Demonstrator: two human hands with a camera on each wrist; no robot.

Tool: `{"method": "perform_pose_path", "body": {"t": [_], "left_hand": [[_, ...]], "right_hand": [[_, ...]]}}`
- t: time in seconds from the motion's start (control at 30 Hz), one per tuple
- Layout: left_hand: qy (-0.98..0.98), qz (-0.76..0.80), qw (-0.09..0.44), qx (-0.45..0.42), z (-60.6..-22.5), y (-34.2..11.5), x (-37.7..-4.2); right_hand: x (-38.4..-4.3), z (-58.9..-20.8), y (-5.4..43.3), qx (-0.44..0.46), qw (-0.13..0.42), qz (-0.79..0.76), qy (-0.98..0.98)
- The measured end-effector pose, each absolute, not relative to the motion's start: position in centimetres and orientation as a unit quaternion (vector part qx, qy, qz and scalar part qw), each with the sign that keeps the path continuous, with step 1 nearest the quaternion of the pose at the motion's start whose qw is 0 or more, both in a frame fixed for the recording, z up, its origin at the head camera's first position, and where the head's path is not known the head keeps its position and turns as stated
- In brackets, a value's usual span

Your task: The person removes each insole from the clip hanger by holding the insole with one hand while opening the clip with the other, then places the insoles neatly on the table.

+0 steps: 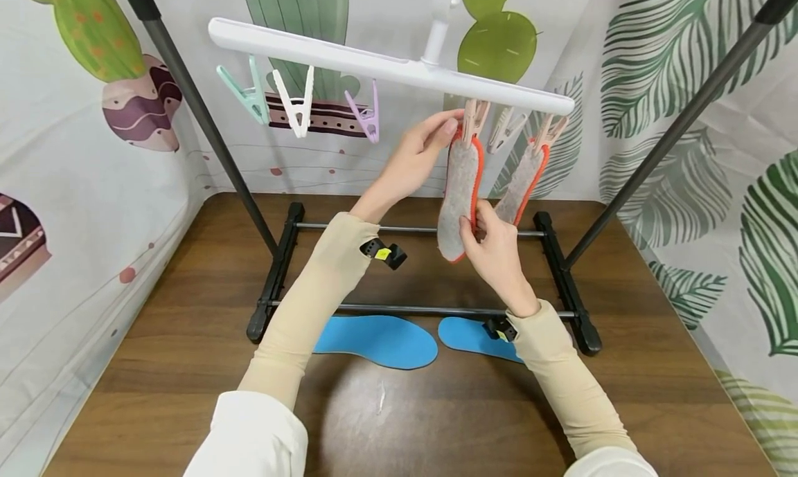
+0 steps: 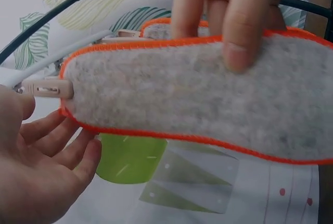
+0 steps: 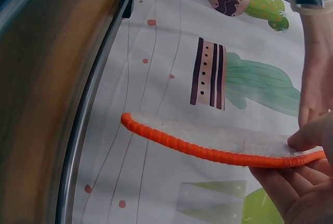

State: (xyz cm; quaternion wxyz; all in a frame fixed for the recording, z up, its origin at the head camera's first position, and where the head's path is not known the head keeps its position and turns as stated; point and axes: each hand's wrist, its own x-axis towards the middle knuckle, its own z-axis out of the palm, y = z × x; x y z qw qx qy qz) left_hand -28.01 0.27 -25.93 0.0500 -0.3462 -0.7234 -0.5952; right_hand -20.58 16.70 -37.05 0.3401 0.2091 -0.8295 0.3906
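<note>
A grey felt insole (image 1: 460,179) with orange edging hangs from a beige clothespin (image 1: 476,117) on a white clip hanger (image 1: 374,65). My right hand (image 1: 495,248) pinches the insole's side edge, thumb on the grey face, fingers behind, as the right wrist view confirms. Beside the clipped end is my left hand (image 1: 418,155); in the left wrist view its fingers (image 2: 78,156) are loosely bent at the corner, with the thumb near the clothespin. To the right, a second grey insole (image 1: 522,179) hangs from another beige clothespin (image 1: 550,131), partly behind my right hand.
Mint (image 1: 249,93), white (image 1: 295,103) and purple (image 1: 366,113) clothespins hang at the left of the bar, and a pale one (image 1: 506,129) between the insoles. Two blue insoles (image 1: 380,342) lie on the wooden table (image 1: 187,366), before the black rack (image 1: 274,283).
</note>
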Motion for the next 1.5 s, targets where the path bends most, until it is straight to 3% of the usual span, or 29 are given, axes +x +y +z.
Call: {"method": "perform_pose_path", "body": {"t": [0.4, 0.77, 1.1, 1.5], "left_hand": [[-0.7, -0.617, 0.05, -0.356, -24.5, 1.3, -28.2], [-0.652, -0.675, -0.011, -0.347, -24.2, 1.8, -28.4], [-0.633, -0.659, -0.046, -0.404, -23.5, 1.6, -28.9], [-0.586, -0.711, -0.087, -0.379, -23.5, 1.5, -29.3]], "right_hand": [[-20.4, -37.0, 16.5, 0.216, 0.322, 0.381, -0.84], [-20.6, -37.0, 16.4, 0.217, 0.331, 0.374, -0.839], [-20.5, -37.2, 16.4, 0.231, 0.322, 0.389, -0.832], [-20.4, -37.2, 16.4, 0.236, 0.33, 0.386, -0.829]]}}
